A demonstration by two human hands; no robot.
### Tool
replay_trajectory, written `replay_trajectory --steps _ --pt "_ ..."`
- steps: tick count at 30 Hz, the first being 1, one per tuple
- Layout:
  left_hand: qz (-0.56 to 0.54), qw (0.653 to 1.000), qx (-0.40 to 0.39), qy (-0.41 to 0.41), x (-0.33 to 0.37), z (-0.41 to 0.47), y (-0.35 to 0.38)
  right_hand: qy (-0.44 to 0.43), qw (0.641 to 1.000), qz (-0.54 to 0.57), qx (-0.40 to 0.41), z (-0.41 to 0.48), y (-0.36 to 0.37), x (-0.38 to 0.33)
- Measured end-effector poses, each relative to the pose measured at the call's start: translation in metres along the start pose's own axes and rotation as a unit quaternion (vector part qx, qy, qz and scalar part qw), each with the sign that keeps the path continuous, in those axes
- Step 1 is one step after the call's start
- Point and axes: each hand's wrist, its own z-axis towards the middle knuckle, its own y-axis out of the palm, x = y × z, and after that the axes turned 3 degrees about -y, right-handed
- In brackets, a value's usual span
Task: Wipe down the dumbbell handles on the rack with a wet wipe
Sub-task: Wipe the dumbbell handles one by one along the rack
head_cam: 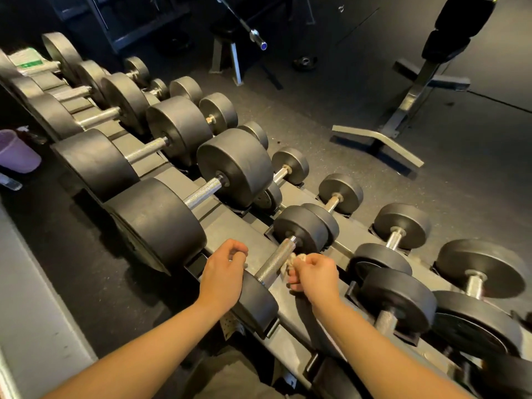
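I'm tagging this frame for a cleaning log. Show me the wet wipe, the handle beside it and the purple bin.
wet wipe (290,260): head view, crumpled white part beside the bar.
dumbbell handle (273,262): head view, middle of the knurled bar.
purple bin (17,154): head view, its side wall.

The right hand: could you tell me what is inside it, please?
A crumpled white wipe, held against the knurled dumbbell handle; the right hand covers most of it.
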Motion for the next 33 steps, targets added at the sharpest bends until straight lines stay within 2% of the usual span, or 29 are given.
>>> replay_trajectory --steps 2,4,6,9,11,14,17,19,22,25,28,30,33 --pt "0.000 1.000 -0.001 0.000 0.001 -0.001 0.000 0.124 0.973 0.186 0.052 0.011 0.003 -0.007" --pt "0.000 1.000 0.001 0.003 0.001 -0.001 -0.001 0.159 0.953 0.254 0.053 0.013 0.012 -0.013" --pt "0.002 1.000 0.000 0.008 0.001 -0.002 -0.001 0.156 0.959 0.234 0.028 0.008 0.020 -0.015" --pt "0.004 1.000 0.000 0.018 0.000 -0.002 -0.001 0.113 0.987 0.113 -0.003 0.003 0.020 -0.009" --pt "0.001 1.000 -0.002 0.020 0.001 -0.003 -0.002 0.061 0.997 0.017 -0.055 0.002 0.014 -0.004" --pt "0.016 1.000 -0.004 0.017 0.002 -0.002 -0.002 0.020 0.981 -0.092 -0.172 -0.012 0.012 0.000" --pt "0.026 1.000 -0.005 0.013 0.004 -0.003 -0.003 0.017 0.958 -0.135 -0.253 -0.024 0.007 0.001" --pt "0.044 0.999 -0.023 0.003 0.005 -0.002 -0.005 0.008 0.951 -0.115 -0.287 -0.026 -0.006 -0.003" --pt "0.068 0.996 -0.062 0.011 0.009 -0.001 -0.010 -0.016 0.962 0.000 -0.272 -0.027 -0.022 -0.023" --pt "0.030 0.993 -0.091 0.064 0.023 -0.007 -0.023 -0.038 0.960 0.074 -0.268 -0.034 -0.027 -0.049" --pt "-0.039 0.985 -0.154 0.059 0.047 -0.013 -0.040 -0.049 0.952 0.130 -0.274 -0.042 -0.020 -0.069" --pt "-0.048 0.986 -0.150 0.050 0.059 -0.014 -0.050 -0.061 0.950 0.135 -0.275 -0.044 -0.008 -0.080" --pt "-0.060 0.993 -0.104 0.012 0.068 -0.009 -0.065 -0.097 0.955 0.091 -0.264 -0.048 0.021 -0.098"
